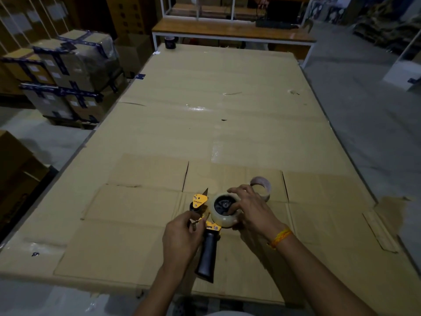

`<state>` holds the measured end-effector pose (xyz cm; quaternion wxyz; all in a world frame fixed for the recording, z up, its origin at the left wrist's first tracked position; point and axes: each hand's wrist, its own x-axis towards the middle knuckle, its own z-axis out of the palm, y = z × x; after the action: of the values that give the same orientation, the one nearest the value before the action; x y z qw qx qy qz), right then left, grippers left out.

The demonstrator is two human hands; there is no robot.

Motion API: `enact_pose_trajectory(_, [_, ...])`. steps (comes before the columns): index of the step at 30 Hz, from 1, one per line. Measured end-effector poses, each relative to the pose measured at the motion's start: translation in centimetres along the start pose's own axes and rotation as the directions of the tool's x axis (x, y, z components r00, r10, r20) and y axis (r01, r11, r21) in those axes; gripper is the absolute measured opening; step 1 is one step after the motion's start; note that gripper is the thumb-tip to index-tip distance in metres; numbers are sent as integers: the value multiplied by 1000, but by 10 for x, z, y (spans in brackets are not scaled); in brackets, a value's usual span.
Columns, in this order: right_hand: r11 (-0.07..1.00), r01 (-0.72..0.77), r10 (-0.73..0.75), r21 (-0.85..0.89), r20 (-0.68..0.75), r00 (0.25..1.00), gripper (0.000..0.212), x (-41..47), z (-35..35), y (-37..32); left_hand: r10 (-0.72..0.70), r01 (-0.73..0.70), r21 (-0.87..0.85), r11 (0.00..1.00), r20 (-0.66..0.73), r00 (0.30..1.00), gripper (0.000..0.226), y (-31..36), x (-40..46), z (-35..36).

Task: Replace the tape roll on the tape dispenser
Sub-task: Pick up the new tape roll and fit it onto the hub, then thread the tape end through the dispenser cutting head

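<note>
Tape dispenser (206, 226): lies flat on the cardboard-covered table (205, 124), between the two hands; yellow frame with a black handle that points back toward the person.
Tape roll (224, 207): pale, clear-looking roll seated on the dispenser's black hub, directly under the right hand's fingertips.
Right hand (250, 208): fingers spread and curved over the roll, touching its top face and far rim; the thumb presses near the hub. An orange thread band sits on the wrist.
Left hand (182, 236): thumb and forefinger pinched together at the yellow frame just above the handle; whether they hold a strip of tape or only the metal, I cannot tell.
Empty core (262, 187): a thin cardboard ring standing on edge just beyond the right hand, apart from the dispenser.
Dark tape roll (170, 42): at the table's far edge, well away from both hands.
</note>
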<state>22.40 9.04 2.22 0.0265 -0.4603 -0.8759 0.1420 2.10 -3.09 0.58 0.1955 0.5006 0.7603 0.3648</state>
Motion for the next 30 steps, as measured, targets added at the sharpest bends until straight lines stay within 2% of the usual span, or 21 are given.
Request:
enact_pose_trajectory(5, [1000, 11, -11, -16, -5, 1000, 32, -2, -5, -2, -96, 81, 152, 985, 94, 991, 33, 23, 30, 8])
enact_pose_trajectory(10, [999, -1, 1, -35, -11, 1000, 32, -3, -6, -4, -204, 134, 341, 930, 178, 963, 23, 42, 54, 17])
enact_pose_trajectory(15, [1000, -16, 16, -15, -33, 999, 35, -4, -5, 2, -246, 82, 511, 856, 262, 933, 19, 51, 61, 30])
enact_pose_trajectory(20, [1000, -27, 27, -12, -27, 999, 33, -4, 0, 5, -225, 45, 555, 831, 261, 939, 19, 47, 61, 42])
enact_pose_trajectory(23, [999, -34, 32, -37, -39, 999, 41, -8, 2, 5, -200, 31, 552, 833, 249, 948, 16, 43, 62, 42])
enact_pose_trajectory(25, [995, -101, 101, 0, -107, 989, 54, -18, 12, -9, -202, 35, 553, 832, 243, 949, 18, 41, 64, 42])
enact_pose_trajectory(27, [960, -223, 252, 169, -175, 952, 61, -35, 28, -35, -208, 36, 557, 829, 248, 946, 13, 39, 66, 41])
enact_pose_trajectory(28, [907, -297, 340, 299, -102, 935, 65, -45, 31, -50, -204, 31, 557, 830, 252, 946, 8, 38, 68, 41])
enact_pose_trajectory(30, [735, -451, 389, 507, 228, 892, 73, -54, 42, -77, -192, 19, 565, 825, 248, 950, 5, 35, 71, 41])
